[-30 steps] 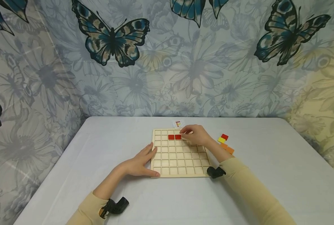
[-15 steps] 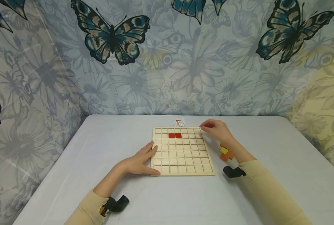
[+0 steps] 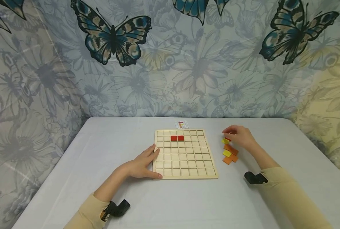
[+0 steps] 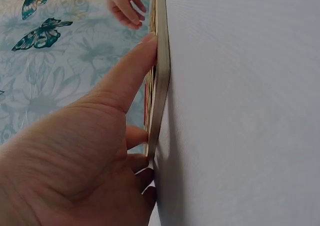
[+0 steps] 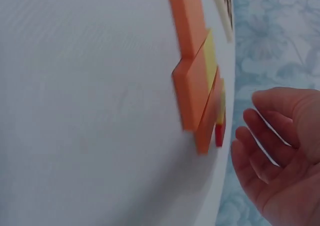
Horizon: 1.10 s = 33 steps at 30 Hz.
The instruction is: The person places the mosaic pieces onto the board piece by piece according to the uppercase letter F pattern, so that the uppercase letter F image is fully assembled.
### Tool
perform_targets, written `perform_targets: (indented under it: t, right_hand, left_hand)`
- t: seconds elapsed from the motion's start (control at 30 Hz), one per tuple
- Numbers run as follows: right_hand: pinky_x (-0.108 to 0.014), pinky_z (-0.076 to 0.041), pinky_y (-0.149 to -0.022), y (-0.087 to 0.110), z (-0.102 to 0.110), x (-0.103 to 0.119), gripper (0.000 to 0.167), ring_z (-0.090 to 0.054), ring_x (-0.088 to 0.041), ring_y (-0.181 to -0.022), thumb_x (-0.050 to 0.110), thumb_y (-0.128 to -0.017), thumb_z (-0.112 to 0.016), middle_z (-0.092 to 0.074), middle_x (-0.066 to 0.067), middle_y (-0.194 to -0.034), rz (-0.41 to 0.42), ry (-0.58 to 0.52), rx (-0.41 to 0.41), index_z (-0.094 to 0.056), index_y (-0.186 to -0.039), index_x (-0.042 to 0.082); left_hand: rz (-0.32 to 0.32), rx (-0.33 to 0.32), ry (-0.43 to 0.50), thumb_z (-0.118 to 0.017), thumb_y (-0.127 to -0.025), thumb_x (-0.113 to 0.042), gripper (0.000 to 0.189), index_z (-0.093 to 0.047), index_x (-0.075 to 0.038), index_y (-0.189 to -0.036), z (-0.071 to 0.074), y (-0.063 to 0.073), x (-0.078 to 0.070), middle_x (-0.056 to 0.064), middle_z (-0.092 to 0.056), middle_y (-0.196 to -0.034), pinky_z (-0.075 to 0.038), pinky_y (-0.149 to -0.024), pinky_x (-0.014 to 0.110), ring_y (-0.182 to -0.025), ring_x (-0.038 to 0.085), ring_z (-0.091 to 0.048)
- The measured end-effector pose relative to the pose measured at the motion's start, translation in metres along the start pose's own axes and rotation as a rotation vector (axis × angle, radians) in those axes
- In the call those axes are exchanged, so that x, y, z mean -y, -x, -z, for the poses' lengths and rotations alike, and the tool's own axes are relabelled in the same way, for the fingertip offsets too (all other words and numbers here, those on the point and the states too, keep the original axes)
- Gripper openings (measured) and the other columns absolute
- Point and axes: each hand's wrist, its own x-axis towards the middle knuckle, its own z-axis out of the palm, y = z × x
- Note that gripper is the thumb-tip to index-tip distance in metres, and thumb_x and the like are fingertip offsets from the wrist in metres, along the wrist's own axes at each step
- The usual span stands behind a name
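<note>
A pale wooden grid board (image 3: 187,156) lies flat on the white table. Two red square tiles (image 3: 177,138) sit side by side in cells of its second row from the back. My left hand (image 3: 141,163) rests with spread fingers against the board's left side, and in the left wrist view its thumb (image 4: 127,73) lies along the edge. Over the back end of a loose tile pile hovers my right hand (image 3: 239,136), fingers loosely bent, nothing visible between them. Beneath it are a red tile (image 5: 219,135) and a yellow tile (image 3: 225,141), partly covered in the head view.
More loose tiles lie nearer me, right of the board: several orange tiles (image 3: 231,149) and a yellow tile (image 3: 227,153) resting among them. A small printed pattern card (image 3: 182,124) lies behind the board. The patterned wall (image 3: 170,79) rises beyond the table.
From above the board's back rows, my right hand has moved right to the loose tiles. The left hand stays on the board, and the two red tiles keep their cells.
</note>
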Motion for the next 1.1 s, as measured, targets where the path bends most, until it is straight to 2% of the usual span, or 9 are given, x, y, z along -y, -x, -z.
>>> perform_targets:
  t: [0.2,0.43,0.7,1.1]
  right_hand:
    - [-0.037,-0.049,-0.073,0.005,0.005,-0.017,0.028,-0.059,-0.034,-0.097,0.019,-0.094,-0.064,-0.065,-0.020,-0.109,-0.039,0.025,0.022,-0.067,-0.113,-0.001]
    - [-0.043,-0.051,-0.077,0.008,0.006,-0.026,0.034,-0.058,-0.035,-0.097,0.022,-0.091,-0.069,-0.065,-0.021,-0.110,-0.063,0.036,0.044,-0.066,-0.115,-0.002]
    - [-0.032,-0.048,-0.069,0.007,0.003,-0.022,0.035,-0.056,-0.031,-0.092,0.019,-0.088,-0.070,-0.063,-0.021,-0.110,-0.059,0.034,0.043,-0.066,-0.116,-0.002]
    - [-0.030,-0.048,-0.067,0.005,0.000,-0.025,0.034,-0.056,-0.030,-0.089,0.018,-0.089,-0.070,-0.064,-0.022,-0.108,-0.061,0.033,0.018,-0.066,-0.115,-0.003]
  left_hand:
    - [0.012,0.017,0.000,-0.074,-0.084,-0.048,0.103,-0.015,-0.004,-0.156,0.001,0.002,-0.002,0.017,0.004,-0.162,-0.014,-0.115,0.052,-0.148,0.033,0.002]
    - [0.011,0.032,0.016,-0.074,-0.083,-0.049,0.104,-0.014,-0.007,-0.157,0.001,0.003,0.000,0.015,0.006,-0.162,-0.012,-0.116,0.051,-0.148,0.031,0.005]
    - [-0.004,0.029,0.014,-0.074,-0.084,-0.048,0.103,-0.013,-0.007,-0.157,0.000,0.003,0.001,0.015,0.006,-0.162,-0.012,-0.116,0.052,-0.148,0.031,0.006]
    - [-0.016,0.022,0.014,-0.074,-0.084,-0.048,0.103,-0.014,-0.006,-0.157,0.000,0.004,0.002,0.015,0.006,-0.162,-0.012,-0.116,0.052,-0.148,0.031,0.005]
